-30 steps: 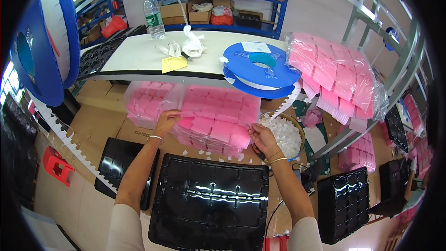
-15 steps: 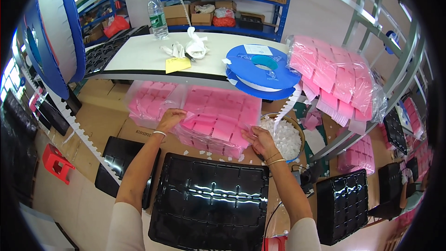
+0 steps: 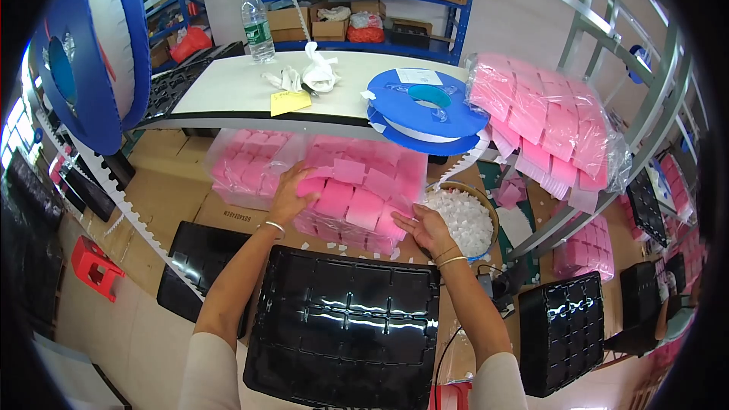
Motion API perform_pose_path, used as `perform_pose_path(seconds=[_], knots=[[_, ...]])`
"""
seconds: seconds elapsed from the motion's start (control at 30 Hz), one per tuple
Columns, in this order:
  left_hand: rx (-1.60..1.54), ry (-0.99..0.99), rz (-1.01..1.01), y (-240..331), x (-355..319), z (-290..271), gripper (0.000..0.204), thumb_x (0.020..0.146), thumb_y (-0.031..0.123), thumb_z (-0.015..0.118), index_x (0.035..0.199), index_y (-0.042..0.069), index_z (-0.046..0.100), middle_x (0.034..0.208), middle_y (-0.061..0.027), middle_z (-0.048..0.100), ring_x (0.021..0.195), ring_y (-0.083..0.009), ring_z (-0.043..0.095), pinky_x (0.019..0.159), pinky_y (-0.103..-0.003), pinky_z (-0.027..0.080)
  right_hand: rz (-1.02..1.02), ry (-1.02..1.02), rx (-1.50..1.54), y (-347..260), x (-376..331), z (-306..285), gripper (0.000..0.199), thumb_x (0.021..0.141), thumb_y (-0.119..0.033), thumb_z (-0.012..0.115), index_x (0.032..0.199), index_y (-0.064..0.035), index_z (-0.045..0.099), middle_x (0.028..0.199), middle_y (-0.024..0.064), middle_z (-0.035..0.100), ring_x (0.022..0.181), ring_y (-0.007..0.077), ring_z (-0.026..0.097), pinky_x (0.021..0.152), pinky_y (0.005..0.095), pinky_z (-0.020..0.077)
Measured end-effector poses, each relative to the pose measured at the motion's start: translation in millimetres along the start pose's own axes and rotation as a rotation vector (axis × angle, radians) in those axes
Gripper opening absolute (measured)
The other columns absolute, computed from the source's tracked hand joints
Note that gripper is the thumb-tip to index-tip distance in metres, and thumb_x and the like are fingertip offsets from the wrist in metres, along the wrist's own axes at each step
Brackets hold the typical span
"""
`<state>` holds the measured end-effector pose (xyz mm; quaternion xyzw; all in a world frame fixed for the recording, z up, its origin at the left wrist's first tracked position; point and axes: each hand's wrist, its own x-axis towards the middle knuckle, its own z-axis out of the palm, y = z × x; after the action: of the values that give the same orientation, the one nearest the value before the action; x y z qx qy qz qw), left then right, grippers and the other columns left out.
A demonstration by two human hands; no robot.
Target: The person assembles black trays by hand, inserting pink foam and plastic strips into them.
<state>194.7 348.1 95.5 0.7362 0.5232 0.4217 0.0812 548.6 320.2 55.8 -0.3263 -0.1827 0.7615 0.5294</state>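
A pack of pink foam-like pieces in clear plastic point(image 3: 349, 201) lies under the front edge of the white shelf. My left hand point(image 3: 288, 197) is closed round the left end of its front row, thumb in front and fingers behind. Fingers stretched out, my right hand point(image 3: 427, 230) touches the right end of the same row. Several pink pieces stand up loosely along the row's top. Just below is a black plastic tray point(image 3: 342, 326) with moulded grooves. Beside my right hand stands a round tub point(image 3: 495, 216) full of small white pieces.
On the white shelf point(image 3: 220, 95) are a water bottle point(image 3: 257, 26), white cloth-like items and a blue reel point(image 3: 387, 106). Another bagged pink pack point(image 3: 547, 118) rests at the right by a metal frame. More black trays point(image 3: 562, 330) flank the middle one. A red stool point(image 3: 97, 267) stands left.
My left hand has gone from pinching the plastic film to clasping the row's left end. My right hand's fingers have opened out. The front pink pieces are more exposed and raised.
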Motion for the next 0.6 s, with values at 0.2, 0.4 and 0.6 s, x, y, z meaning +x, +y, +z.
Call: perform_pose_path(seconds=[0.2, 0.4, 0.6], knots=[[-0.143, 0.168, -0.017, 8.0, 33.0, -3.7, 0.02, 0.088, 0.002, 0.07, 0.107, 0.0, 0.072, 0.106, -0.0114, 0.074, 0.09, -0.0196, 0.069, 0.079, -0.03, 0.053, -0.266, 0.032, -0.296, -7.3, -5.3, 6.8, 0.018, 0.099, -0.002, 0.057, 0.116, 0.004, 0.058, 0.121, 0.0148, 0.064, 0.1, 0.0226, 0.067, 0.09, 0.0346, 0.0576], [-0.273, 0.079, -0.109, 20.3, -31.3, -59.0, 0.018, 0.093, 0.005, 0.067, 0.107, -0.003, 0.072, 0.1, -0.0117, 0.075, 0.088, -0.0163, 0.068, 0.079, -0.028, 0.053, -0.547, -0.118, -0.659, -7.1, -79.0, 41.6, 0.019, 0.098, -0.004, 0.06, 0.116, 0.003, 0.061, 0.114, 0.0112, 0.068, 0.084, 0.0127, 0.068, 0.072, 0.0236, 0.0528], [-0.275, -0.038, -0.118, 45.4, -158.1, -105.0, 0.014, 0.088, -0.002, 0.066, 0.1, -0.002, 0.074, 0.099, -0.0122, 0.074, 0.089, -0.0178, 0.071, 0.077, -0.028, 0.054, -0.438, -0.11, -0.9, 39.0, -185.0, 24.2, 0.014, 0.099, -0.003, 0.059, 0.11, 0.004, 0.062, 0.109, 0.0099, 0.069, 0.079, 0.0106, 0.067, 0.068, 0.0232, 0.0537]])
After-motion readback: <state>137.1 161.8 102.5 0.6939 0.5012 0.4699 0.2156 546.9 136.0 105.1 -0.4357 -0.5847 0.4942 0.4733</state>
